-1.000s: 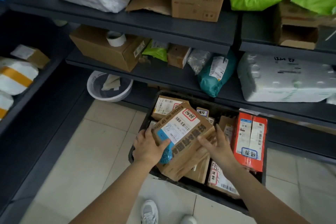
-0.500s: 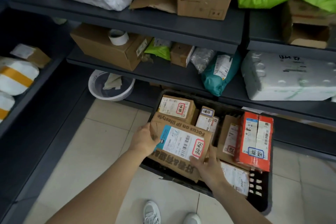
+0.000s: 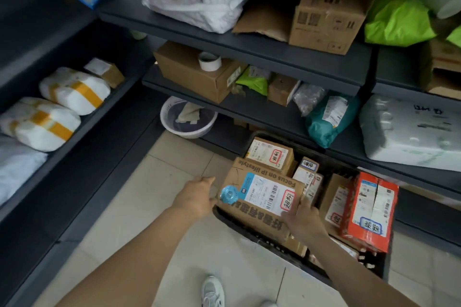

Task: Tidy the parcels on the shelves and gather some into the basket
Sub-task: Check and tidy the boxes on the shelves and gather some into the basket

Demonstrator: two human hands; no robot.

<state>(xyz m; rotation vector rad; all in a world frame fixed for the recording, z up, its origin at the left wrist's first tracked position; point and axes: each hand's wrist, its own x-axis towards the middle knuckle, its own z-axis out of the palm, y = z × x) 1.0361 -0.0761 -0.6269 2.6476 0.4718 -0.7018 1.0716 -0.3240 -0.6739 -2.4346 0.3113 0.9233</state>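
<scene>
Gripping the near right corner of the cardboard parcel [image 3: 259,182], the right hand [image 3: 304,218] curls its fingers round the edge, while the left hand [image 3: 197,198] cups the left end, thumb above and fingers against the side. This brown box bears a white shipping label with a blue stripe and barcodes, a red-bordered sticker, a round blue sticker and the print "Focus on IP lifestyle". It lies on top of smaller labelled boxes in the black basket [image 3: 371,265], near a red carton [image 3: 369,209], on the tiled floor [image 3: 162,207].

Basket [image 3: 371,265] full w/ parcels [image 3: 369,209], shelf [image 3: 287,122] just above.
</scene>
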